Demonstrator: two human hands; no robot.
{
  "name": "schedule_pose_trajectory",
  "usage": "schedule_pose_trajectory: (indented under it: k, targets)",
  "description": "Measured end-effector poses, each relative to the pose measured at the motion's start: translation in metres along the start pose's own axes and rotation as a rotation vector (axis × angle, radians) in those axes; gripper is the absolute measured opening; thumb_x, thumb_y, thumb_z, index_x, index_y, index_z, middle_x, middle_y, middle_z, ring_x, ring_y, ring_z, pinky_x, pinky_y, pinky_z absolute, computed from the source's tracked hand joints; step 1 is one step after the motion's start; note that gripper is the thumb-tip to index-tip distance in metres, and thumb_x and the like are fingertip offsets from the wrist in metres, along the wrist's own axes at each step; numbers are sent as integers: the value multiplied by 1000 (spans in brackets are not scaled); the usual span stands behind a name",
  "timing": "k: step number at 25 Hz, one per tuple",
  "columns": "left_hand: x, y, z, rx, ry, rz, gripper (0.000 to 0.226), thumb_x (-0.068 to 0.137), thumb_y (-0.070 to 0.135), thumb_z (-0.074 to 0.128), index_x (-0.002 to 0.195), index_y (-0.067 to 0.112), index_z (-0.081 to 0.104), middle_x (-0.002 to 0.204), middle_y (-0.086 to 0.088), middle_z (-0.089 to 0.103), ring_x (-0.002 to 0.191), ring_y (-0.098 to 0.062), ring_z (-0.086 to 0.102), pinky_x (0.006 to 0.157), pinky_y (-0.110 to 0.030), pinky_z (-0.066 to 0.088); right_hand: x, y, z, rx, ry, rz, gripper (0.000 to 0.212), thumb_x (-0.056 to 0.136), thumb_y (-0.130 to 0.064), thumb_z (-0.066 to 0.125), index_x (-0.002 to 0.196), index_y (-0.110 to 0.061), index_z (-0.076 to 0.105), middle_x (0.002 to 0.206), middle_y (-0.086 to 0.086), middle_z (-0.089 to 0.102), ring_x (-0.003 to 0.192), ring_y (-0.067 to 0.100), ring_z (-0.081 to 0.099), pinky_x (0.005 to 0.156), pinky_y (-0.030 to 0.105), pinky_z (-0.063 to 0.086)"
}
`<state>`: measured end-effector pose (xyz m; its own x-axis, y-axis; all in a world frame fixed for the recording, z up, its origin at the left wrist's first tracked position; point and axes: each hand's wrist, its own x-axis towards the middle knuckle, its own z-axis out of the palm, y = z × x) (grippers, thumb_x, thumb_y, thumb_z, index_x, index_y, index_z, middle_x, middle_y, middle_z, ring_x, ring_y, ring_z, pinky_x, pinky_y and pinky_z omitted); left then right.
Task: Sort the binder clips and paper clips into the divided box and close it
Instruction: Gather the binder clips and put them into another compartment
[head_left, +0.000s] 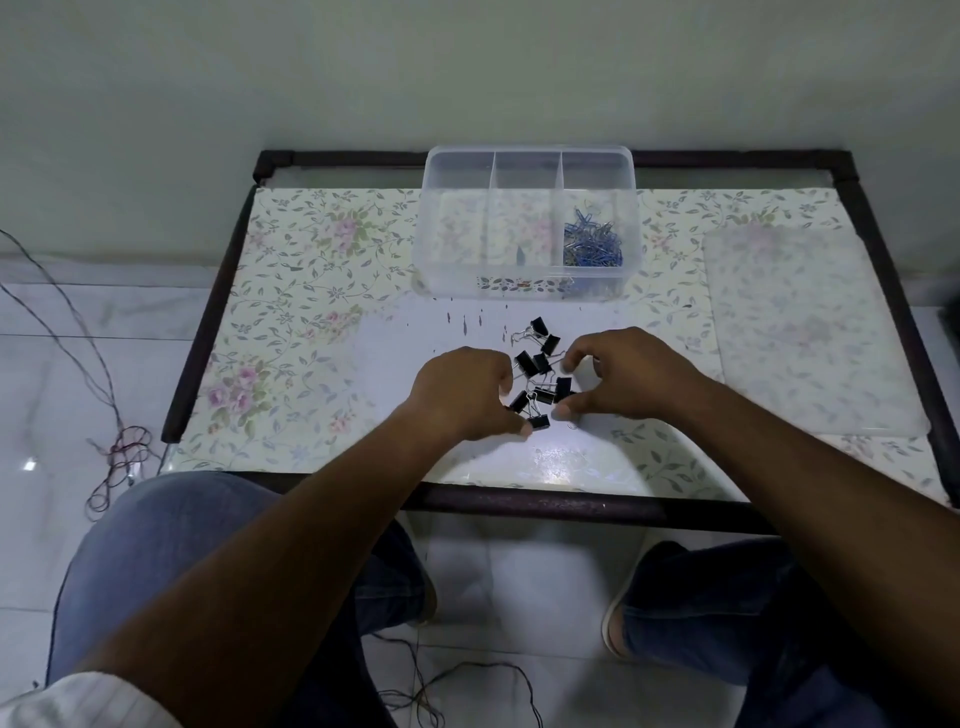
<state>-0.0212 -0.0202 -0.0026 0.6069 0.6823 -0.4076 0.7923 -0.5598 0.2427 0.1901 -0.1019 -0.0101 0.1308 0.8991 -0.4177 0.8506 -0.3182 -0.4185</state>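
Binder clips (540, 371), black with wire handles, lie in a loose cluster on the table (291, 270), near its front edge and well in front of the divided box (527, 223). The left hand (462, 392) and the right hand (618, 374) flank the cluster with fingers curled inward. The left thumb touches the nearest clip, and the right fingertips touch clips at the pile's right side. Whether either hand has pinched a clip I cannot tell; they look set to gather the pile.

The box stands open with three compartments. Blue paper clips (592, 241) already fill the right one, a single small item lies in the middle one, and the left one looks bare. A translucent sheet, likely the lid (810, 332), lies flat on the table to the right.

The clips are probably light and stiff, with smooth steel bodies. The wire handles can snag each other, so a scoop may drag tangled neighbours. Pinching the black bodies or cupping the group from both sides seems safest.
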Motion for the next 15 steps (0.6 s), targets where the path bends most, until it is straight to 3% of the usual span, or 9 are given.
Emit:
schedule_pose_trajectory:
  k: [3,7,9,12,14,15]
  targets:
    - [-1,5,7,99,23,5,54,68,68,84,95,26,65,92,7,67,90,-18,63,71,-31,44,3,0,7,21,21,-8,50,67,-60,91,107,-38,71,83,-22,54,90,14,62,75,32,48]
    - [4,0,13,43,29,-30,26,85,40,79,95,19,66,94,2,67,92,-21,65,71,-32,48,3,2,2,96,52,-48,28,79,-47,85,99,-31,73,72,-12,58,65,8,55,61,29,42]
    - [5,-4,9,22,49,-52,8,89,22,67,89,14,64,89,-1,66,88,-23,66,65,-31,49,6,2,-3,439,92,42,15,89,-39,74,86,-24,73,63,-8,54,54,13,47,59,30,42]
    - [9,-7,-6,-97,175,-135,30,96,22,52,68,11,46,68,-4,52,63,-21,52,51,-29,31,7,-5,-10,1163,-16,159,27,93,-26,45,75,-11,59,62,-3,36,55,17,28,56,32,29]
    - [14,-7,-19,-329,213,-217,36,100,24,45,68,9,40,66,-6,47,59,-23,43,51,-30,28,5,-10,-14,1437,-72,118,28,89,-27,35,71,-11,49,67,1,33,61,18,25,58,31,19]
    - [15,-8,-24,-575,189,-271,34,100,26,43,70,10,41,69,-6,47,60,-25,42,50,-29,28,4,-11,-14,1526,-84,105,29,90,-28,34,68,-13,46,68,2,33,61,18,27,57,31,18]
